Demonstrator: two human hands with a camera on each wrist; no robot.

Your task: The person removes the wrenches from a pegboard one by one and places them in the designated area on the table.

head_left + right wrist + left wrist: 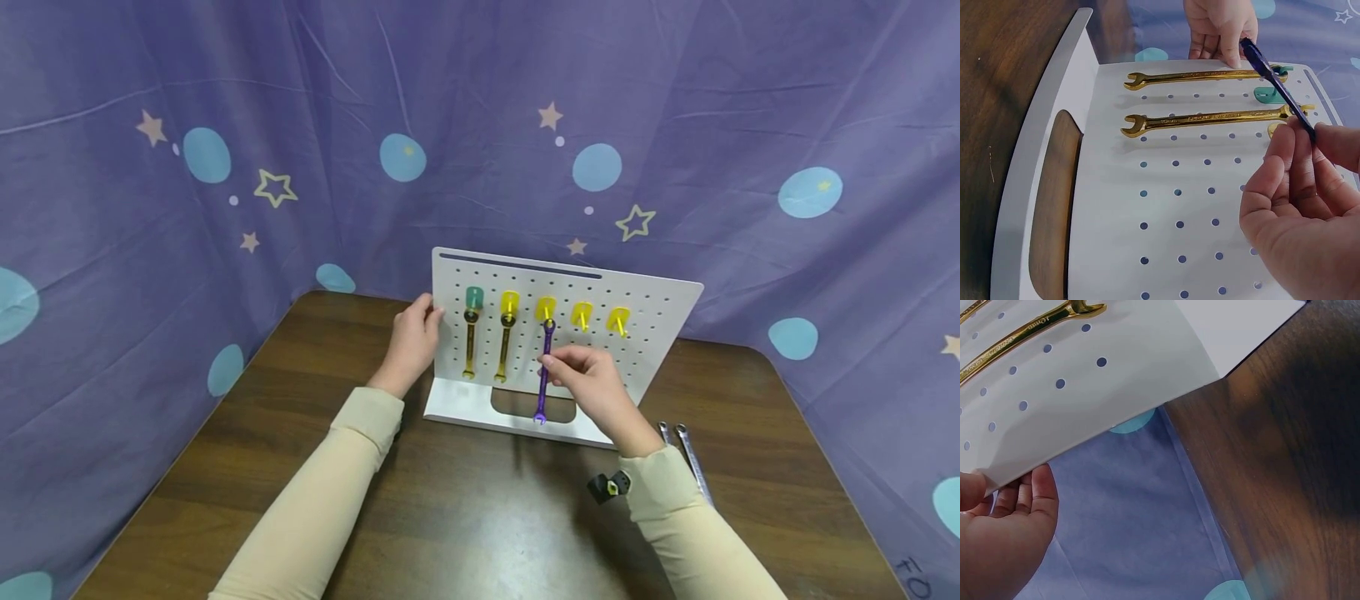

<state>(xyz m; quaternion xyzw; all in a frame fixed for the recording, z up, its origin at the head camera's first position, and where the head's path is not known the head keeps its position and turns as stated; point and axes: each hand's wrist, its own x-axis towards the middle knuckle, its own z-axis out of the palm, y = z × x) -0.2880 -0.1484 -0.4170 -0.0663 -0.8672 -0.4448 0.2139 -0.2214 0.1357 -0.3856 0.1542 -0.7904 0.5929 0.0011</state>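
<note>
A white pegboard (570, 279) stands on the table, its left edge gripped by my left hand (412, 337), thumb in front and fingers behind. My right hand (592, 387) pinches a purple combination wrench (543, 396) between thumb and fingers. That wrench hangs nearly upright in the head view, its ring end at the middle yellow hook (546, 307); whether the ring is over the peg I cannot tell. Left of it, one gold wrench (470, 350) hangs from a green hook (474, 297) and another gold wrench (504, 352) from a yellow hook (510, 300).
Two more yellow hooks, one (581, 315) beside the middle and one (618, 320) farther right, carry nothing. Silver wrenches (693, 461) lie on the wooden table (465, 508) at the right, partly behind my right sleeve. A patterned purple curtain (480, 125) hangs behind the table.
</note>
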